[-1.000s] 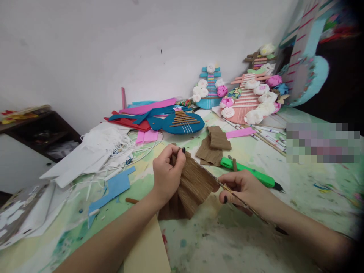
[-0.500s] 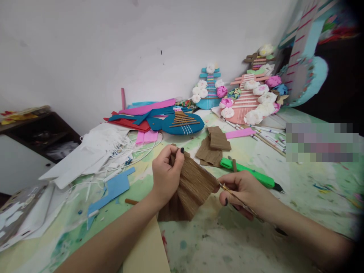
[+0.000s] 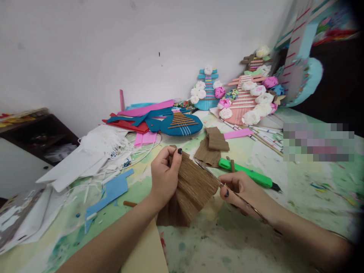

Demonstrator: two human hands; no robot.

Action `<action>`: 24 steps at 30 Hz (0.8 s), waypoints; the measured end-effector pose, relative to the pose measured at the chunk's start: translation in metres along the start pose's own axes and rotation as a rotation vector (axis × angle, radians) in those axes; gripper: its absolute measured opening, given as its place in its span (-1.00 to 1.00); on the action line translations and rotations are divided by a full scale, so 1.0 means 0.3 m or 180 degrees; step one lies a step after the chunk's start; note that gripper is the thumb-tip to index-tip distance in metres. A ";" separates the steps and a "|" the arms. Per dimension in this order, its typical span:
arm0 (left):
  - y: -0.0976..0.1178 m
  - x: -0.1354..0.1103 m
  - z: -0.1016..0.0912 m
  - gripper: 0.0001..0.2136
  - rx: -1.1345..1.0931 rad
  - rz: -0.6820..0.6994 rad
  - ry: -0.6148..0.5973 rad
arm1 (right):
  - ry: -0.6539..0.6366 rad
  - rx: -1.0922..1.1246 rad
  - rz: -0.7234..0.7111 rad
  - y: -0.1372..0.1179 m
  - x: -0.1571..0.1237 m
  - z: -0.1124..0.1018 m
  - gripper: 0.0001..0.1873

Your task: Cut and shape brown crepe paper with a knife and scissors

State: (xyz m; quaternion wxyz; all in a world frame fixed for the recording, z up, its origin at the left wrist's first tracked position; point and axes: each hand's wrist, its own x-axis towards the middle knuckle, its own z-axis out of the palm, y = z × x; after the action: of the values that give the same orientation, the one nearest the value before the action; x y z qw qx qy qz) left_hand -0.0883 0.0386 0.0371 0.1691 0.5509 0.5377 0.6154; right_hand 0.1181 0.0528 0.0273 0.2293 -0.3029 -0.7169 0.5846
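My left hand (image 3: 163, 176) is closed round the top of a folded sheet of brown crepe paper (image 3: 190, 189), held upright above the table. My right hand (image 3: 241, 189) grips a pair of scissors (image 3: 227, 187). Their blades lie along the right edge of the brown paper, pointing up and left. The paper fans out below my left hand toward the table.
The paint-stained table (image 3: 256, 235) holds a green utility knife (image 3: 247, 175), brown paper scraps (image 3: 212, 146), a blue guitar-shaped craft (image 3: 179, 123), white paper cut-offs (image 3: 85, 159), a blue foam piece (image 3: 109, 193) and paper sticks (image 3: 264, 136). Flowered crafts (image 3: 244, 98) lean on the wall. A cream sheet (image 3: 145, 250) lies near me.
The scissor blades have slid further up along the brown paper's edge. My left hand has shifted its grip slightly, its thumb now on top. The view moved a little.
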 end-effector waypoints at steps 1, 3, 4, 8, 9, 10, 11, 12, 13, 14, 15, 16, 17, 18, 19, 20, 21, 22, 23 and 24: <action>0.001 -0.001 0.001 -0.79 0.0007 0.0006 -0.0007 | -0.0026 -0.0021 0.0039 -0.001 -0.001 0.001 -0.49; 0.003 -0.005 0.005 -0.79 0.0033 0.0028 -0.0032 | -0.0051 -0.0056 0.0102 -0.005 -0.003 0.003 -0.47; 0.004 -0.008 0.008 -0.79 0.0053 0.0038 -0.0046 | -0.0043 -0.0065 0.0117 -0.006 -0.003 0.005 -0.45; 0.008 -0.019 0.016 -0.79 0.0141 0.0085 -0.0058 | 0.0003 -0.0057 0.0180 -0.010 0.000 0.011 -0.40; 0.009 -0.021 0.017 -0.80 0.0149 0.0096 -0.0060 | -0.0001 -0.0031 0.0190 -0.010 0.002 0.012 -0.39; 0.009 -0.022 0.018 -0.80 0.0148 0.0103 -0.0070 | -0.0017 0.0005 0.0199 -0.010 0.004 0.012 -0.38; 0.009 -0.023 0.019 -0.80 0.0142 0.0103 -0.0082 | -0.0032 0.0043 0.0209 -0.009 0.006 0.012 -0.38; 0.009 -0.023 0.020 -0.79 0.0134 0.0099 -0.0092 | -0.0039 0.0075 0.0219 -0.008 0.008 0.012 -0.39; 0.009 -0.022 0.020 -0.79 0.0126 0.0092 -0.0092 | -0.0042 0.0098 0.0240 -0.007 0.009 0.011 -0.39; 0.008 -0.022 0.021 -0.79 0.0120 0.0082 -0.0100 | -0.0031 0.0119 0.0270 -0.007 0.010 0.010 -0.39; 0.008 -0.022 0.021 -0.79 0.0116 0.0072 -0.0103 | -0.0021 0.0138 0.0304 -0.007 0.011 0.010 -0.39; 0.007 -0.022 0.021 -0.79 0.0108 0.0065 -0.0105 | -0.0006 0.0156 0.0338 -0.007 0.012 0.010 -0.39; 0.007 -0.022 0.021 -0.79 0.0097 0.0056 -0.0109 | 0.0004 0.0167 0.0375 -0.008 0.011 0.011 -0.40; 0.007 -0.023 0.021 -0.79 0.0084 0.0045 -0.0112 | 0.0010 0.0172 0.0421 -0.008 0.011 0.011 -0.41; 0.006 -0.024 0.021 -0.79 0.0071 0.0034 -0.0118 | 0.0018 0.0165 0.0478 -0.008 0.010 0.013 -0.42; 0.006 -0.024 0.020 -0.79 0.0057 0.0022 -0.0122 | 0.0033 0.0149 0.0543 -0.008 0.009 0.014 -0.43; 0.006 -0.025 0.019 -0.79 0.0042 0.0011 -0.0130 | 0.0044 0.0128 0.0611 -0.007 0.008 0.015 -0.44; 0.006 -0.025 0.018 -0.79 0.0028 -0.0001 -0.0140 | 0.0046 0.0115 0.0665 -0.006 0.007 0.016 -0.44; 0.007 -0.025 0.018 -0.78 0.0014 -0.0012 -0.0151 | 0.0038 0.0110 0.0689 -0.005 0.006 0.016 -0.45; 0.007 -0.024 0.017 -0.78 -0.0002 -0.0020 -0.0163 | 0.0050 0.0096 0.0667 -0.004 0.005 0.016 -0.45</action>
State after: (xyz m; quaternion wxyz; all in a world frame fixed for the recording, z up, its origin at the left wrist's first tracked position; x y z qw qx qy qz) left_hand -0.0808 0.0344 0.0343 0.1849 0.5648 0.5347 0.6007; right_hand 0.1136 0.0503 0.0274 0.1770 -0.3773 -0.6706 0.6137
